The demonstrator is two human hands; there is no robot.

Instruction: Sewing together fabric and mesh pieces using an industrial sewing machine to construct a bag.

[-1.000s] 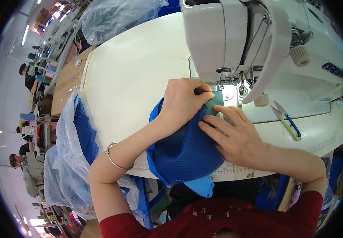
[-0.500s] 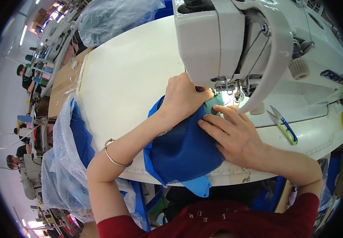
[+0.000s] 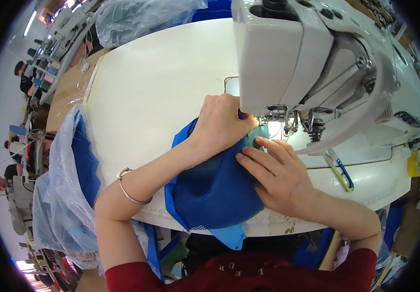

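Blue mesh fabric point(image 3: 214, 194) lies bunched on the white sewing table, a brighter blue edge along its left side. My left hand point(image 3: 222, 119) is closed on the fabric's upper part, just left of the presser foot point(image 3: 262, 119) of a white sewing machine point(image 3: 283, 58); its fingertips are partly hidden by the machine head. A small grey-green piece point(image 3: 263, 131) shows beside the foot, between my hands. My right hand point(image 3: 285, 175) rests on the fabric's right side, fingers stretched out and pressing lightly. Light blue cloth point(image 3: 230, 236) hangs over the table's front edge.
Thread snips point(image 3: 340, 170) with green and blue handles lie right of my right hand. Left of the table, a clear plastic bag point(image 3: 64, 194) holds blue pieces. More plastic point(image 3: 142, 22) lies behind the table. Other people sit at machines far left.
My view has shifted, so the machine head appears farther right and the table slightly left. Both hands keep nearly the same places on the fabric by the presser foot.
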